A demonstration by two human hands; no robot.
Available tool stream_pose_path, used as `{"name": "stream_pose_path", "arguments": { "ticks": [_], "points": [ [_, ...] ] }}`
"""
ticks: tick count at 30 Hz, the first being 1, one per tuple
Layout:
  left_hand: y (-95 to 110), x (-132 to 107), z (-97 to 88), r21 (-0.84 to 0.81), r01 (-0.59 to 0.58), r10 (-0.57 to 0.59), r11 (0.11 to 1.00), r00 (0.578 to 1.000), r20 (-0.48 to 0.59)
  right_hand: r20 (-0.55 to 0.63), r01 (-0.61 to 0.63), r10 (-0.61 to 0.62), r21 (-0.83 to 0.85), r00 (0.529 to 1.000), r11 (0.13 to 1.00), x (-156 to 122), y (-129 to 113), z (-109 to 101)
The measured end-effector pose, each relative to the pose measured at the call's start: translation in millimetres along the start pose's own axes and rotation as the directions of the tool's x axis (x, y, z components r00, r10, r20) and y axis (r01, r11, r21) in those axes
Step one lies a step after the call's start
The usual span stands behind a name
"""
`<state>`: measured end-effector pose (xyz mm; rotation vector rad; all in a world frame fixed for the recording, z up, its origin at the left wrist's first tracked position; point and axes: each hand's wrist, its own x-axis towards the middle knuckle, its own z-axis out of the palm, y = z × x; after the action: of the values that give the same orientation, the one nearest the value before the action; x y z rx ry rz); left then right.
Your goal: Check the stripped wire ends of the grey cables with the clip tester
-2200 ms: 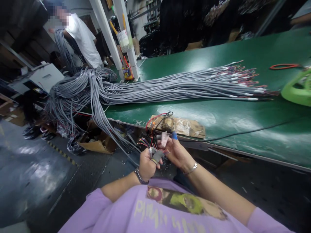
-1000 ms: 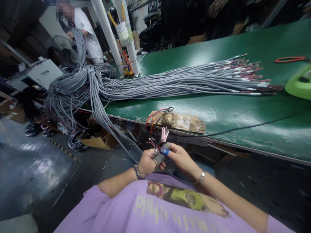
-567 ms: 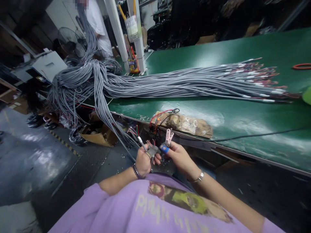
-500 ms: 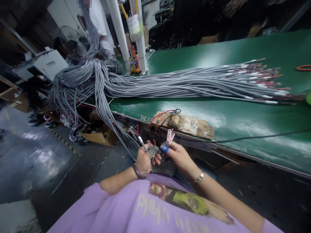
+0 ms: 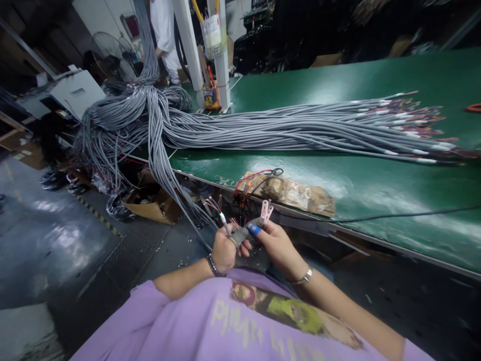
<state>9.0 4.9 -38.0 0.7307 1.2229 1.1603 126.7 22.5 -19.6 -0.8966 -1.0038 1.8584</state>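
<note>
My left hand is closed around a grey cable, its white-banded end pointing up. Thin wires in several colours fan out from that end. Grey wrapping covers the left thumb, and short reddish wire ends stick up beside it. My right hand, with blue tape round the thumb, is closed in a pinch against the left thumb tip. Whatever lies between its fingertips is hidden. A pink peg-like clip stands up at the right index finger; I cannot tell whether it is held or clamped on.
A long bundle of grey cables lies along the green table. More cables hang over its left edge. A worn taped board sits at the near edge, beside red and black leads. A cardboard box stands below; a person is behind.
The view has shifted slightly. My hands stay together; the cable end in the left hand and the pink clip have moved slightly right. The person at the back has shifted.
</note>
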Motion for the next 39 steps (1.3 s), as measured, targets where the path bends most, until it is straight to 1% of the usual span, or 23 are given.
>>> {"name": "stream_pose_path", "arguments": {
  "ticks": [3,5,7,8,10,11,13,16,19,22,24,26,28,31,35,37,39],
  "points": [
    [1,0,1.7,-0.003,0.010,-0.010,1.000,1.000,-0.015,-0.005,-0.008,0.008,0.065,1.000,0.998,-3,5,2],
    [3,-1,2.7,-0.008,0.008,-0.009,1.000,1.000,-0.030,-0.022,-0.013,0.015,0.072,1.000,0.997,-3,7,0],
    [6,-1,3.0,-0.013,0.004,-0.005,1.000,0.999,-0.045,-0.095,-0.007,0.010,0.034,0.995,0.999,0,11,-5],
    [7,-1,2.9,-0.016,0.004,-0.004,1.000,0.999,-0.049,-0.156,0.001,0.000,0.007,0.988,1.000,2,13,-9],
    [8,0,1.8,-0.023,0.007,-0.008,1.000,0.998,-0.055,-0.274,0.014,-0.019,-0.022,0.962,1.000,5,16,-17],
    [8,0,1.1,-0.027,0.008,-0.009,1.000,0.998,-0.058,-0.311,0.015,-0.017,-0.008,0.950,1.000,6,16,-21],
    [8,0,-0.3,-0.039,0.005,-0.008,0.999,0.998,-0.055,-0.327,0.008,0.010,0.053,0.945,0.999,8,16,-27],
    [8,-1,-0.8,-0.049,-0.002,0.000,0.999,0.999,-0.037,-0.288,0.005,0.037,0.145,0.957,0.989,7,12,-32],
    [10,-1,0.9,-0.047,-0.012,0.012,0.999,1.000,-0.015,-0.251,-0.002,0.053,0.198,0.966,0.980,6,5,-35],
    [12,-1,2.7,-0.041,-0.025,0.026,0.999,1.000,0.014,-0.172,-0.037,0.071,0.189,0.983,0.981,5,-1,-36],
    [11,-1,2.9,-0.028,-0.026,0.027,0.999,0.999,0.031,-0.091,-0.072,0.087,0.156,0.992,0.985,3,-5,-33],
    [8,-2,2.2,-0.003,-0.018,0.019,1.000,0.999,0.047,-0.037,-0.093,0.098,0.123,0.994,0.988,1,-7,-29],
    [5,-2,0.8,0.035,-0.008,0.006,0.999,0.998,0.069,-0.023,-0.095,0.098,0.100,0.995,0.990,1,-6,-25],
    [1,-4,-1.6,0.080,-0.003,-0.006,0.997,0.995,0.104,-0.040,-0.096,0.099,0.069,0.994,0.993,3,-2,-22],
    [2,-5,-3.2,0.094,0.014,-0.024,0.996,0.994,0.109,-0.057,-0.103,0.107,0.066,0.993,0.992,5,2,-23],
    [4,-5,-3.6,0.089,0.038,-0.049,0.995,0.992,0.117,-0.027,-0.124,0.128,0.118,0.991,0.985,5,3,-24],
    [5,-5,-4.6,0.073,0.067,-0.078,0.995,0.985,0.155,0.046,-0.175,0.169,0.184,0.985,0.967,4,4,-24]
  ]
}}
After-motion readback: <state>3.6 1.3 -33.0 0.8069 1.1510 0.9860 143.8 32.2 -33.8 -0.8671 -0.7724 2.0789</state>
